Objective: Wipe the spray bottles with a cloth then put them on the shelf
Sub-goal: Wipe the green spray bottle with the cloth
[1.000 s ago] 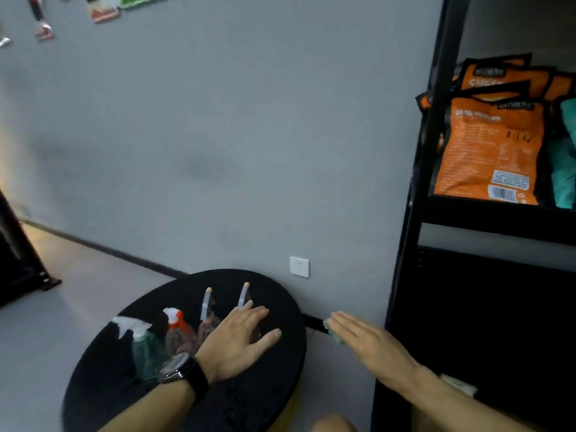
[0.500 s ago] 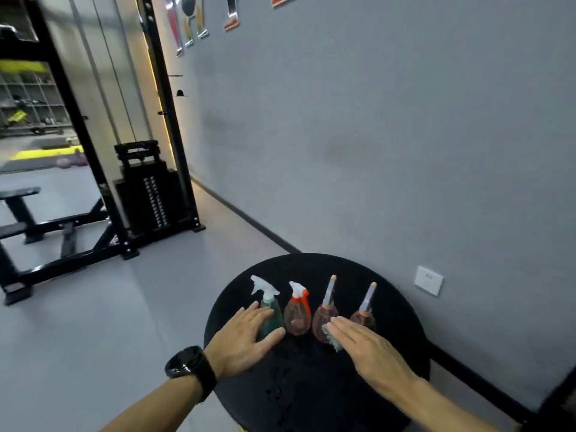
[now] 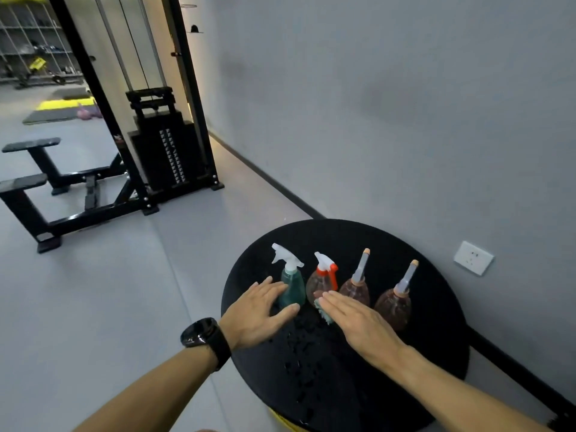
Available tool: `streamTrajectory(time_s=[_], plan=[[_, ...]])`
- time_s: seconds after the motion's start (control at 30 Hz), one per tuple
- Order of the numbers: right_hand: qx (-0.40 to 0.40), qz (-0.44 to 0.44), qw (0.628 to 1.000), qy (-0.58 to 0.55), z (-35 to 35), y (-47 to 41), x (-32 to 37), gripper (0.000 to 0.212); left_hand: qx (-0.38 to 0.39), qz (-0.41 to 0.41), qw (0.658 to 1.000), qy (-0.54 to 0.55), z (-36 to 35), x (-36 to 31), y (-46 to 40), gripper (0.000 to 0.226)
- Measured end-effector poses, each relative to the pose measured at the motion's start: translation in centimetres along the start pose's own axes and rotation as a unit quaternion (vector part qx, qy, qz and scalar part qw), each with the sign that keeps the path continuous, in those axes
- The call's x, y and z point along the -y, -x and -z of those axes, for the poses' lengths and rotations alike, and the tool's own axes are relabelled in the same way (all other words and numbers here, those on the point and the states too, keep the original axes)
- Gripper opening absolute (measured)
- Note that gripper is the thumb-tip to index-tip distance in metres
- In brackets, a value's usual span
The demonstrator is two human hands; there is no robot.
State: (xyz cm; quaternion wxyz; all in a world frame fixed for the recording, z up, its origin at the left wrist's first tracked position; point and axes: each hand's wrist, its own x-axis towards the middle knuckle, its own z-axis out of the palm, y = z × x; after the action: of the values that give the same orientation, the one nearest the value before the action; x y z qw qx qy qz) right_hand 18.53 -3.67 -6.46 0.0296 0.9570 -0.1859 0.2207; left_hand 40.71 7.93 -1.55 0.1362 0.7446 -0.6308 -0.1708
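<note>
Item: four spray bottles in a row on the round black counter (image 3: 436, 353). Your left hand (image 3: 255, 310), fingers straight, touches the teal bottle (image 3: 293, 289). Right hand (image 3: 358, 319), fingers flat, covers the cloth (image 3: 324, 313) beside it. Grasp the bottle low, then wipe downward.

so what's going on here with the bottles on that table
A person is reaching over a round black table where four spray bottles stand in a row. The left hand reaches for the teal bottle with a white trigger. The right hand lies flat over a pale green cloth. No bottle is lifted yet.
</note>
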Motion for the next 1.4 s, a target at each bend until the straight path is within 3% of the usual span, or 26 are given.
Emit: streamTrajectory(time_s=[0.4,0.53,0.67,0.97,1.1,1.2,1.4], plan=[[0.032,-0.008,0.999,-0.020,-3.7,0.5,-1.2,0.051,0.037,0.015,0.999,0.018,-3.9,2.1,-2.1,0.073],[0.039,-0.017,0.999,-0.034,-4.9,0.9,-1.4,0.054,0.040,0.035,0.998,0.037,-4.9,2.8,-3.3,0.087],[0.043,-0.025,0.998,-0.049,-6.1,1.3,-1.6,0.055,-0.014,0.100,0.991,0.089,-5.3,3.1,-5.3,0.069],[0.036,-0.029,0.998,-0.049,-7.9,2.0,-2.1,0.054,-0.033,0.179,0.959,0.218,-6.3,3.0,-11.1,0.074],[0.041,-0.034,0.997,-0.064,-8.3,2.4,-2.6,0.054,-0.065,0.147,0.940,0.301,-6.7,2.9,-12.9,0.037],[0.044,-0.039,0.995,-0.079,-8.6,2.9,-3.1,0.056,-0.076,0.152,0.938,0.301,-6.9,2.8,-13.6,0.022],[0.042,-0.040,0.996,-0.067,-8.9,3.4,-3.8,0.052,-0.061,0.193,0.941,0.271,-7.0,3.5,-14.2,0.032]])
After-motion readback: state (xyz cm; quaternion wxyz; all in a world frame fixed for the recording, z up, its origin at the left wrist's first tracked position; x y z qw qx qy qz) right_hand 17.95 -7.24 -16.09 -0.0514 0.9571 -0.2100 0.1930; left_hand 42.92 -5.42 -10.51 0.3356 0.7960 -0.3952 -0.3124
